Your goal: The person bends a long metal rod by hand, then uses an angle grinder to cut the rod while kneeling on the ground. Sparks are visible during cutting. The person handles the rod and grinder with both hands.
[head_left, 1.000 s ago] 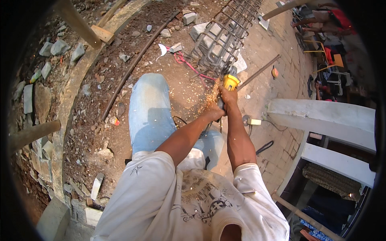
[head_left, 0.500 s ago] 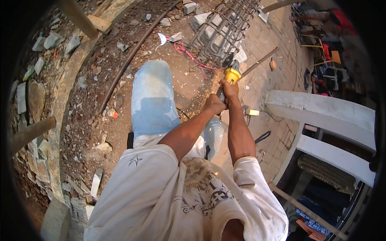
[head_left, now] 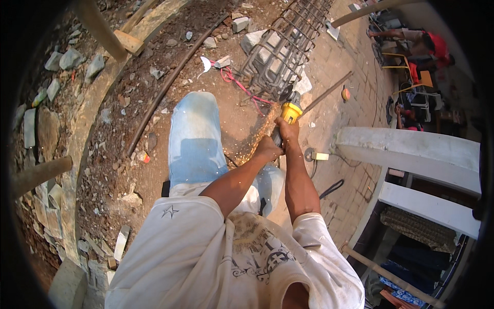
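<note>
A yellow and black angle grinder (head_left: 292, 110) is held out ahead of me in both hands. My right hand (head_left: 287, 131) wraps round its body just behind the yellow head. Closer to me, my left hand (head_left: 268, 149) is closed round the rear of the handle. The dark disc (head_left: 286, 93) is at the near end of a rebar cage (head_left: 288, 46); the exact contact point is too small to make out. Orange sparks (head_left: 252, 143) spray back toward my left hand and knee. A long brown metal bar (head_left: 329, 92) lies just right of the grinder head.
Red-pink cord (head_left: 231, 78) lies left of the cage. A long rusty rod (head_left: 172, 77) crosses the rubble on the left. Right of my arm are a yellowish block (head_left: 320, 156) and a white concrete beam (head_left: 406, 147). A person in red (head_left: 437, 46) is at the far right.
The scene sits slightly lower in view, and the grinder and both hands have shifted a little down and left. Sparks continue, now streaming more densely toward my left hand.
</note>
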A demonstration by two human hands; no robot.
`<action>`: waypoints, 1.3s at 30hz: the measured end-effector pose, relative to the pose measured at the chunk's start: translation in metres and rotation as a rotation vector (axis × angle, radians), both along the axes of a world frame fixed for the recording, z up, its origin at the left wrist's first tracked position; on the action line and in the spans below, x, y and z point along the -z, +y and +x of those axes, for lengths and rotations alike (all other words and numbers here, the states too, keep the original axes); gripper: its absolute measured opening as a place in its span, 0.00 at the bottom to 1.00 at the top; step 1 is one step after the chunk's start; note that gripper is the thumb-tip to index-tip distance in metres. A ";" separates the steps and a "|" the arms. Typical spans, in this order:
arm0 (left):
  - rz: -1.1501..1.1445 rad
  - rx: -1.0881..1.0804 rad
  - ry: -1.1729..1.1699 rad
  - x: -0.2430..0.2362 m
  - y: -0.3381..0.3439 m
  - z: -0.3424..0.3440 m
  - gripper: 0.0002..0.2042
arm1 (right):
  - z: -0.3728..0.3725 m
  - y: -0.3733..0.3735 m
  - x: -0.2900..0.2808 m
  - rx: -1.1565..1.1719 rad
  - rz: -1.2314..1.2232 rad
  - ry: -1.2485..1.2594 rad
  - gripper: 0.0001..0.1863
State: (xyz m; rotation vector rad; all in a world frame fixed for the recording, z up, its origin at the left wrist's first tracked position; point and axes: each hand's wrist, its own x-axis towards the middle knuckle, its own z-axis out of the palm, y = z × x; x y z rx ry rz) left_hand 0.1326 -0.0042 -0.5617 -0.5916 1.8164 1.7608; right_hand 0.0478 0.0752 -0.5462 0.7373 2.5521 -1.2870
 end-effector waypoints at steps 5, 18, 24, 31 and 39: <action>-0.048 0.025 -0.030 0.006 0.000 -0.002 0.28 | 0.001 -0.001 0.002 -0.005 -0.011 0.021 0.34; 0.059 0.108 -0.009 0.012 -0.005 -0.004 0.32 | -0.002 0.001 0.011 0.011 -0.005 0.038 0.36; -0.021 0.034 -0.015 0.007 -0.001 0.001 0.27 | 0.000 0.000 0.009 0.019 0.035 0.027 0.35; -0.037 0.020 -0.029 -0.008 -0.010 0.002 0.33 | 0.007 -0.013 -0.011 0.029 -0.028 0.047 0.30; -0.034 -0.034 0.010 -0.006 -0.006 0.004 0.33 | 0.008 -0.012 -0.010 0.009 -0.021 0.052 0.28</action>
